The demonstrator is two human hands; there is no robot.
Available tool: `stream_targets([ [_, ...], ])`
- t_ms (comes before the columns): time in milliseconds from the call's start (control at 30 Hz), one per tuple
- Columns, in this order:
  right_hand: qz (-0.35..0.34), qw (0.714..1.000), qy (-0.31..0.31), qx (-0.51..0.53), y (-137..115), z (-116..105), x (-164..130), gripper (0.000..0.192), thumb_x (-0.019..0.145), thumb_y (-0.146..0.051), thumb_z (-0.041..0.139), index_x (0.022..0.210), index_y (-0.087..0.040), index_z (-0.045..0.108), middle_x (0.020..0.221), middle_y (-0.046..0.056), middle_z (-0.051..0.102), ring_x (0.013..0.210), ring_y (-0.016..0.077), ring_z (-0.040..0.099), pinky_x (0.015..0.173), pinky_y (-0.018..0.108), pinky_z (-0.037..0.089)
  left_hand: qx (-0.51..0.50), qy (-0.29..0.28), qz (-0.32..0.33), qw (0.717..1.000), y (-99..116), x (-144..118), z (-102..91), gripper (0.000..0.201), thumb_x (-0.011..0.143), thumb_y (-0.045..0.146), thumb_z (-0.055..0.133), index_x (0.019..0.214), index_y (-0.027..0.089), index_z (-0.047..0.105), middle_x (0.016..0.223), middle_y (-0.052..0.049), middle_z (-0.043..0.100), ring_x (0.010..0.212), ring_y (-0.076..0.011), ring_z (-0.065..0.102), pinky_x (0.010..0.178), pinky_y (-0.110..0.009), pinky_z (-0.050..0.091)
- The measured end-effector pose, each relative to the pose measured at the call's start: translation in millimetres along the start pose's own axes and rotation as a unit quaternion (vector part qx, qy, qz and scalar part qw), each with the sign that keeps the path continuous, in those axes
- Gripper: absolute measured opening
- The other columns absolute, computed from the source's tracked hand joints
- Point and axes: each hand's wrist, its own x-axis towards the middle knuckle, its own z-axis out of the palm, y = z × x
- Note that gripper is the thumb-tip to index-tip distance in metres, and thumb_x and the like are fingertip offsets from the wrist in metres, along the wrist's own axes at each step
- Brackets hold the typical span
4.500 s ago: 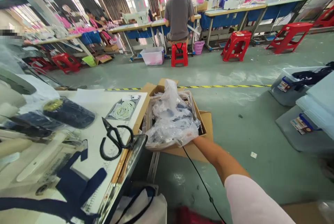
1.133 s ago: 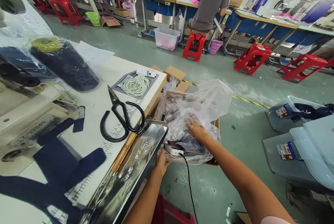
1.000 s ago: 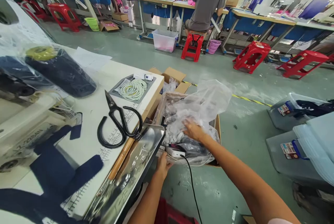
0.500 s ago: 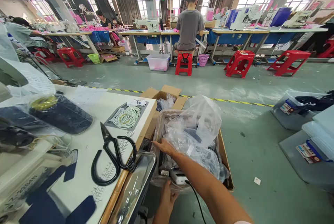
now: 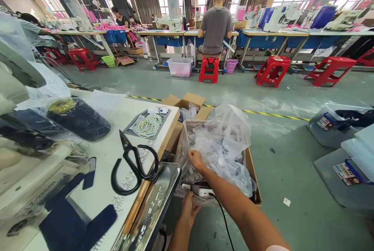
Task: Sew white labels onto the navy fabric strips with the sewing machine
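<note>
A cardboard box (image 5: 253,173) holding a crumpled clear plastic bag (image 5: 230,173) stands on the floor beside the table. My right hand (image 5: 196,160) is closed on the clear plastic at the box's left side. Lower down, my left hand (image 5: 187,209) grips the edge of the plastic at the near side, its fingertips partly hidden. Just above that hand lies a white device (image 5: 202,191) with a black cable (image 5: 223,216) trailing down from it. What the bag contains is hard to make out through the plastic.
Black-handled scissors (image 5: 136,167) and a coil of pale cord (image 5: 147,125) lie on the white table (image 5: 101,165). A metal tray (image 5: 157,200) juts from its edge. Another open carton (image 5: 193,106) sits behind the box. Plastic bins (image 5: 344,177) stand right. A person (image 5: 216,25) sits ahead.
My right hand has gone from stretched fingers to a closed grip on the plastic and shifted slightly right. My left hand stays at the near edge. The camera view has shifted a little.
</note>
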Motion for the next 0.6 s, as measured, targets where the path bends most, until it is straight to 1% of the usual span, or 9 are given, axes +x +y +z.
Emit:
stream_targets([
  [67, 0.046, 0.999, 0.007, 0.016, 12, -13, -1, 0.026, 0.084, -0.033, 0.051, 0.097, -0.011, 0.056, 0.093, 0.002, 0.058, 0.077, 0.0165, 0.057, 0.064, 0.030, 0.049, -0.001, 0.005, -0.005, 1.000, 0, -2, 1.8, 0.013, 0.075, 0.020, 0.054, 0.062, 0.017, 0.050, 0.051, 0.001, 0.054, 0.050, -0.0141, 0.055, 0.056, -0.026, 0.048],
  [133, 0.078, 0.997, 0.015, 0.023, 20, -24, -2, 0.025, 0.084, -0.032, 0.051, 0.096, -0.011, 0.057, 0.092, 0.002, 0.058, 0.076, 0.0162, 0.057, 0.063, 0.029, 0.049, -0.002, 0.011, -0.006, 1.000, 0, -4, 3.5, 0.016, 0.075, 0.020, 0.054, 0.060, 0.017, 0.048, 0.050, 0.002, 0.052, 0.047, -0.0123, 0.053, 0.052, -0.024, 0.046],
  [267, 0.108, 0.992, 0.042, 0.047, 30, -37, -2, 0.023, 0.084, -0.032, 0.051, 0.092, -0.011, 0.057, 0.086, 0.001, 0.058, 0.070, 0.0134, 0.057, 0.058, 0.026, 0.049, -0.007, 0.020, -0.004, 1.000, 1, -7, 5.7, 0.017, 0.077, 0.021, 0.053, 0.061, 0.017, 0.048, 0.049, 0.002, 0.052, 0.044, -0.0109, 0.050, 0.048, -0.022, 0.044],
  [367, 0.122, 0.989, 0.049, 0.064, 37, -45, -2, 0.023, 0.084, -0.031, 0.051, 0.094, -0.011, 0.057, 0.089, 0.002, 0.058, 0.071, 0.0136, 0.057, 0.059, 0.026, 0.049, -0.010, 0.021, -0.003, 1.000, 1, -8, 5.9, 0.018, 0.078, 0.021, 0.052, 0.062, 0.016, 0.048, 0.047, 0.002, 0.051, 0.043, -0.0107, 0.050, 0.045, -0.021, 0.043],
  [467, 0.129, 0.988, 0.041, 0.072, 43, -52, -5, 0.023, 0.085, -0.031, 0.050, 0.097, -0.012, 0.056, 0.090, 0.003, 0.058, 0.072, 0.0130, 0.057, 0.060, 0.027, 0.049, -0.014, 0.019, 0.000, 1.000, -1, -7, 5.1, 0.015, 0.077, 0.021, 0.053, 0.063, 0.016, 0.049, 0.048, 0.002, 0.051, 0.043, -0.0111, 0.050, 0.046, -0.021, 0.042],
  [533, 0.119, 0.990, 0.036, 0.071, 43, -55, -8, 0.023, 0.086, -0.032, 0.049, 0.095, -0.012, 0.056, 0.086, 0.002, 0.058, 0.068, 0.0115, 0.057, 0.058, 0.026, 0.049, -0.017, 0.017, 0.003, 1.000, -2, -6, 4.3, 0.014, 0.076, 0.021, 0.054, 0.065, 0.016, 0.050, 0.049, 0.002, 0.052, 0.044, -0.0114, 0.051, 0.047, -0.022, 0.043],
  [600, 0.094, 0.993, 0.033, 0.066, 37, -54, -9, 0.022, 0.086, -0.033, 0.048, 0.090, -0.012, 0.056, 0.080, 0.001, 0.057, 0.062, 0.0097, 0.055, 0.055, 0.024, 0.047, -0.018, 0.016, 0.004, 1.000, -4, -3, 3.1, 0.014, 0.076, 0.021, 0.054, 0.064, 0.015, 0.050, 0.049, 0.002, 0.052, 0.045, -0.0118, 0.051, 0.048, -0.023, 0.042],
])
